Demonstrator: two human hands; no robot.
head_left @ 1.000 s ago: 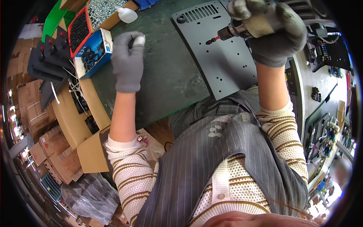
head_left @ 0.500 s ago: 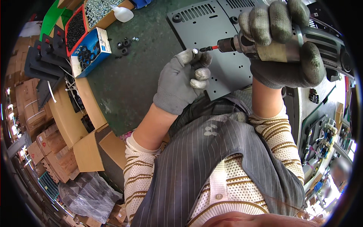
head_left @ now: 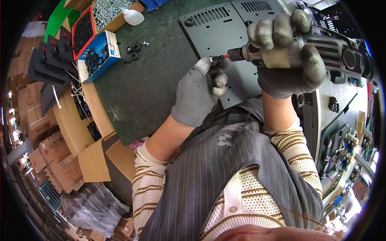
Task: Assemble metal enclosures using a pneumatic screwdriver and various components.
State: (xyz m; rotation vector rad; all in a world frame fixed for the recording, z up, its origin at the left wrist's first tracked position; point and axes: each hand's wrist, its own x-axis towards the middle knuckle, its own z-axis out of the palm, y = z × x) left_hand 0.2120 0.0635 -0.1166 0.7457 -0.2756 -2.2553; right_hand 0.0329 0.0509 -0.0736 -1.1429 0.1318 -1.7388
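Note:
In a grey knit glove, my right hand (head_left: 287, 56) is wrapped round a power screwdriver (head_left: 277, 57), held sideways above the panel. Its bit (head_left: 226, 56), with a red band, points left toward my left hand (head_left: 197, 90). That hand, gloved alike, pinches a small screw (head_left: 212, 59) between thumb and forefinger, and the bit's tip meets it; whether it is seated cannot be made out. Its other fingers are curled in. Beneath both hands lies a dark grey metal panel (head_left: 241, 82) with slots and holes, a black rubber foot (head_left: 189, 21) fixed near its far left corner.
On the green bench top (head_left: 136, 88) lie a few loose rubber feet (head_left: 134, 51) and screws. At the far left stand a blue box (head_left: 99, 64) of rubber rings, a red bin (head_left: 83, 35) of black screws, a carton of silver screws (head_left: 110, 12) and a white bottle (head_left: 132, 17).
My right hand has brought the screwdriver left and slightly down, so its bit now meets the screw. My left hand has shifted a little right and down.

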